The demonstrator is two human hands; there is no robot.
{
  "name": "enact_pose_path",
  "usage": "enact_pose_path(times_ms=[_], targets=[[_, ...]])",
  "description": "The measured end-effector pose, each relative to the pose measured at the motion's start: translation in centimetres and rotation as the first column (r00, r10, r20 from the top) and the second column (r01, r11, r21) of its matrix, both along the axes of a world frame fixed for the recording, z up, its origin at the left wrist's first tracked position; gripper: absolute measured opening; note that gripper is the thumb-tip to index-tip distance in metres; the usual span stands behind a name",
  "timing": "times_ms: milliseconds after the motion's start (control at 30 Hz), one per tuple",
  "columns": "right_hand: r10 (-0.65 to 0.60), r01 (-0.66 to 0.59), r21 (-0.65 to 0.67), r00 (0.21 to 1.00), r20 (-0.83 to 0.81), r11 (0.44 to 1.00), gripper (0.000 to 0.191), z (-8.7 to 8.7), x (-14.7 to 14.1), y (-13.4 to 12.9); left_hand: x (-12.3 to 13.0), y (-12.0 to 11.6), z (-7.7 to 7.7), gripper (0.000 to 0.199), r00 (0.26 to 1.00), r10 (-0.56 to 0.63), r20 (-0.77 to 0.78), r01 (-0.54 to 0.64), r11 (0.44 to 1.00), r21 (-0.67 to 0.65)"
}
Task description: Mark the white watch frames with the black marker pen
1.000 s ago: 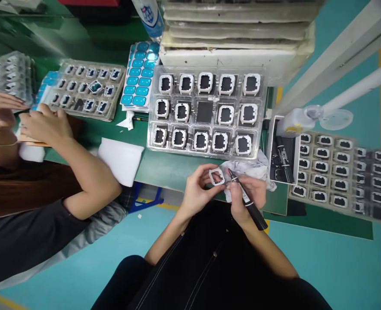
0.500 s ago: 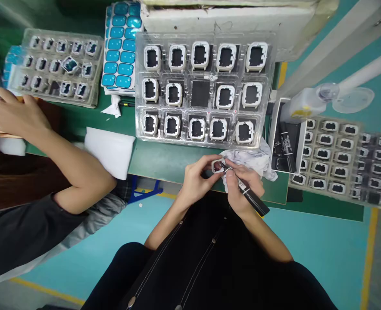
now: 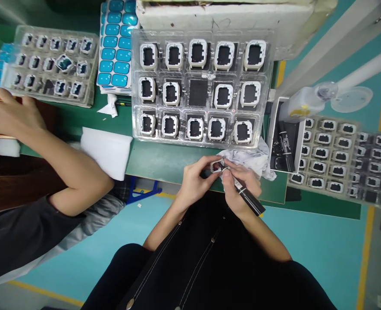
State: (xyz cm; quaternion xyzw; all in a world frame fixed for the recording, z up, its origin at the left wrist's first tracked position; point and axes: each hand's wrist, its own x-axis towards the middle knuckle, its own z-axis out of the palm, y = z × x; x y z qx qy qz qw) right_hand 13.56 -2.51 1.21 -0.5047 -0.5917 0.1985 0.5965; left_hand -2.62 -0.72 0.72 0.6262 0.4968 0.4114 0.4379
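Observation:
Between its thumb and fingers, my left hand [image 3: 195, 178] pinches a small white watch-case frame [image 3: 213, 167] near the table's front edge. My right hand [image 3: 242, 187] is closed round a black marker pen [image 3: 251, 202], its tip at the inner side of the frame. Whether the tip touches the frame I cannot tell. A crumpled white cloth [image 3: 253, 161] lies just behind my right hand. Beyond my hands sits a clear plastic tray [image 3: 206, 144] with rows of similar white frames; one pocket in its middle row shows only a dark pad.
At left a co-worker's arm [image 3: 70, 172] reaches over the table beside a white foam sheet [image 3: 106, 150]. Blue sticker sheets [image 3: 116, 54] and another filled tray [image 3: 51, 99] stand at back left. To the right are an open box [image 3: 285, 142] with a marker, a bottle [image 3: 302, 103] and more trays [image 3: 326, 157].
The view has shifted slightly. My hands keep the frame and the marker in nearly the same place, with the marker's rear end turned a little.

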Motion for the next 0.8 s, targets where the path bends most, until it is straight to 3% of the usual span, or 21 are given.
enact_pose_path(times_ms=[300,533,700,800], targets=[[-0.013,0.013,0.008,0.999,0.046,1.0,0.015,0.11,0.01,0.07,0.09,-0.01,0.12,0.038,0.999,-0.005,-0.042,0.007,0.999,0.049],[-0.004,-0.016,0.093,0.977,0.214,0.996,0.02,0.48,-0.09,0.19,0.04,-0.15,0.13,0.037,0.996,0.017,-0.088,-0.01,0.997,0.081],[-0.046,0.046,-0.003,0.996,0.077,0.999,0.014,0.23,-0.12,0.08,0.17,-0.15,0.24,0.034,0.995,0.031,-0.092,-0.027,0.998,0.05],[-0.033,0.033,0.003,0.996,0.083,0.999,0.013,0.12,-0.04,0.12,0.19,-0.07,0.34,0.033,0.996,0.021,-0.088,-0.018,0.999,0.039]])
